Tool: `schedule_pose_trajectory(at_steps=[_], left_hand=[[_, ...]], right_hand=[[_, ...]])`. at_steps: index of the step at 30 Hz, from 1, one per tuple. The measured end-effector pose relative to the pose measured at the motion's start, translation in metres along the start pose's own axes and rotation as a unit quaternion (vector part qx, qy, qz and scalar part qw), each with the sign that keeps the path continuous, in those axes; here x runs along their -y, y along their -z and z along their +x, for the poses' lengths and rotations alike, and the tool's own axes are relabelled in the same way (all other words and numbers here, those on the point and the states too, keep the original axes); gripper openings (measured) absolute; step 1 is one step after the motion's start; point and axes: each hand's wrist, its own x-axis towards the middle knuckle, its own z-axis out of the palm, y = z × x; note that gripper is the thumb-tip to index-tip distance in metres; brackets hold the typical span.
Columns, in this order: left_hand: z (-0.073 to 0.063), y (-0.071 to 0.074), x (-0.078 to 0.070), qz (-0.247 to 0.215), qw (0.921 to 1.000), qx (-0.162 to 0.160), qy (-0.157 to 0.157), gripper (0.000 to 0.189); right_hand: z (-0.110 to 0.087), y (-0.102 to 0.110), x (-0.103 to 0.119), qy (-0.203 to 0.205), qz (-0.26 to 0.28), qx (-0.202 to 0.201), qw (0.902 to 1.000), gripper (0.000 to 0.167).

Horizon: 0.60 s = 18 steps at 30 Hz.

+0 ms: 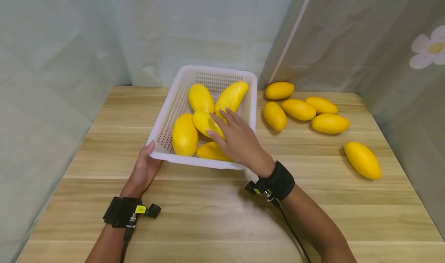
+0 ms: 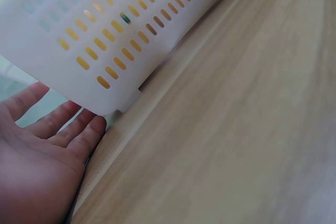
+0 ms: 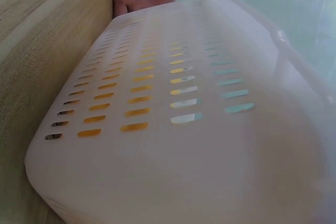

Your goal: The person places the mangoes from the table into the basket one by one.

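A white plastic basket (image 1: 201, 161) with slotted walls stands on the wooden table, holding several yellow mangoes (image 1: 185, 135). At its near left corner is my left hand (image 1: 144, 170), thumb over the rim and fingers against the outer wall; the left wrist view shows those fingers (image 2: 86, 135) at the basket's lower corner. My right hand (image 1: 241, 141) reaches over the near right side, fingers spread above the middle mango (image 1: 205, 124). Whether the fingertips touch that mango I cannot tell. The right wrist view shows the basket's outer wall (image 3: 157, 166), not the right fingers.
Right of the basket, several loose mangoes (image 1: 299, 109) lie in a group near the table's back edge. One more mango (image 1: 362, 160) lies apart, nearer the right edge. Pale curtains (image 1: 215, 27) hang behind the wooden table (image 1: 194, 216).
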Motion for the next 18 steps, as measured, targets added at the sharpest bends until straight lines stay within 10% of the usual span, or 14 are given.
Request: schedule_pose_trajectory(at_steps=[18], left_hand=[[0.0042, 0.0074, 0.0055, -0.004, 0.9998, 0.011, -0.017, 0.053]], right_hand=[[-0.0008, 0.0085, -0.0037, 0.000, 0.019, -0.018, 0.9996, 0.059]])
